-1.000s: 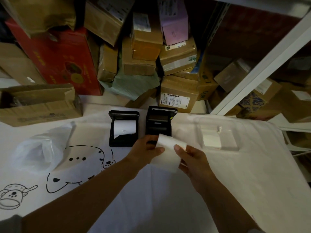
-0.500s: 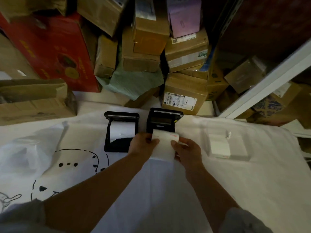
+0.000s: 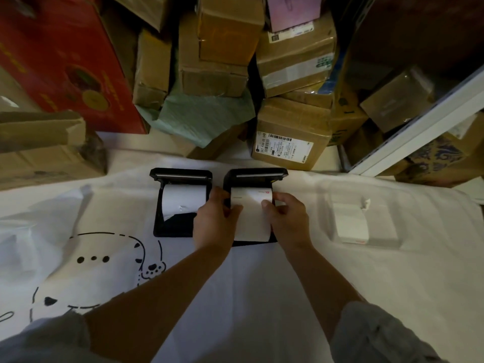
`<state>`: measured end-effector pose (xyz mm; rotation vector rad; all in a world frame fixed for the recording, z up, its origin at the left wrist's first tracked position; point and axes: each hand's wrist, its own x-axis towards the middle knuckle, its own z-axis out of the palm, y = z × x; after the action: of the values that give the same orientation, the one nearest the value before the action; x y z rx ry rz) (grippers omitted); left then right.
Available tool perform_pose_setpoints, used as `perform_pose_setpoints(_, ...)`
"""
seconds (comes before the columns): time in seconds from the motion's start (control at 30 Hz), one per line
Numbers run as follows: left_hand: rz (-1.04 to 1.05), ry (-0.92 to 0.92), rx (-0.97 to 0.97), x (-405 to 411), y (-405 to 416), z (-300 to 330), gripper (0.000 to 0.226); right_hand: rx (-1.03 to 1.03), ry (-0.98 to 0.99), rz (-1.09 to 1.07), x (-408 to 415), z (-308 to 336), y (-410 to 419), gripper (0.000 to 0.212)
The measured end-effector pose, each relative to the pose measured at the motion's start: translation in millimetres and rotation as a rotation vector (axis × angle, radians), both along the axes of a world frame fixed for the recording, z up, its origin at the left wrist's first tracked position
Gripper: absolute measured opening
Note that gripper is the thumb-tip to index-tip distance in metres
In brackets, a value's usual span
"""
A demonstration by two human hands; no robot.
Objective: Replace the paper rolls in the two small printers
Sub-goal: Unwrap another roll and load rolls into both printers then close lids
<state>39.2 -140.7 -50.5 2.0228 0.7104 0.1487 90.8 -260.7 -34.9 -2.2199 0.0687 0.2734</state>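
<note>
- Paper roll [image 3: 252,214] sits in the right printer [image 3: 255,179], its loose strip pinched at either edge by my left hand [image 3: 214,218] and right hand [image 3: 287,217].
- Keep the strip square, drawn over the front lip, before closing the lid.

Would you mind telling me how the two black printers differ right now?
Both hands, left hand and right hand, hold paper over the right printer; nothing touches the left printer. The right's paper shows red print; the left's looks plain white. Both stand with lids open, paper trailing forward.
</note>
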Motion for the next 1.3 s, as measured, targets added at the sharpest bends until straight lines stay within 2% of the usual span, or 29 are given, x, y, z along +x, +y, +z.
perform_pose_setpoints(0.23,-0.008,0.104,-0.042,1.6,-3.2,2.0,0.031,-0.057,0.008,-0.057,7.0,-3.0,-0.5,0.022)
perform_pose_setpoints(0.43,0.022,0.152,-0.046,11.6,0.8,6.1,0.038,-0.165,0.068,-0.086,12.1,-4.1,3.5,0.039)
perform_pose_setpoints(0.6,0.032,0.159,-0.052,11.7,3.5,5.9,0.038,-0.111,0.127,-0.115,7.6,-8.3,3.7,0.041)
perform_pose_setpoints(0.8,0.075,0.164,-0.108,18.6,8.0,11.7,0.043,-0.032,0.215,-0.145,5.2,-15.9,-2.2,0.033)
perform_pose_setpoints(1.03,-0.017,0.054,-0.175,-3.3,-2.4,9.3,0.043,0.236,0.359,-0.214,-4.9,-4.2,-8.8,0.062)
perform_pose_setpoints(1.13,-0.07,0.069,-0.183,-10.9,-1.2,9.1,0.049,0.263,0.379,-0.188,-9.5,1.2,-7.7,0.07)
perform_pose_setpoints(1.23,-0.11,0.086,-0.181,-16.9,1.9,10.2,0.054,0.27,0.378,-0.161,-14.4,2.2,-10.0,0.072)
perform_pose_setpoints(1.3,-0.14,0.099,-0.166,-22.0,4.0,9.2,0.055,0.246,0.368,-0.146,-19.1,1.9,-14.5,0.065)
